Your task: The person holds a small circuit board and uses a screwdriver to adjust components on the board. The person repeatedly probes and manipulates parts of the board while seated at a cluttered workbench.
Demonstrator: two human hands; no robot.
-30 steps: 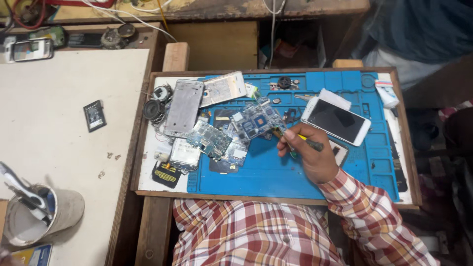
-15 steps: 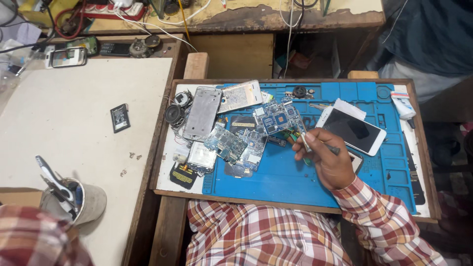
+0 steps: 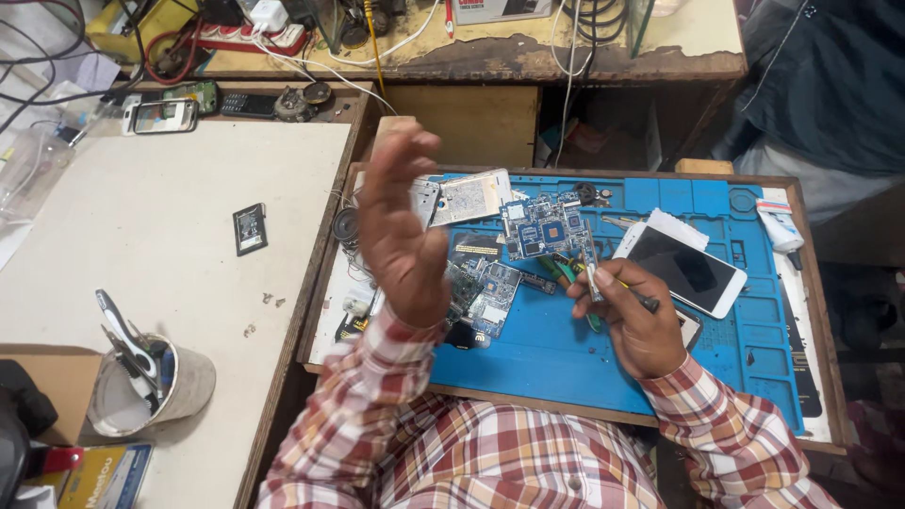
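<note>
Our left hand (image 3: 401, 236) is raised off the worktop, approx. mid-air, palm turned inward toward the right, fingers (image 3: 407, 151) loosely spread and a bit curled, pointing away from us; it holds nothing. Left forearm rises from lower centre, plaid sleeve cuff at the wrist. Our right hand (image 3: 633, 320) sits low, w/ fingers curled in a closed pinch, thumb pressed against the index finger, knuckles facing up. Right wrist is bent slightly inward, forearm coming in from the lower right, also in a plaid sleeve. The two hands are apart, left one higher than the right.
</note>
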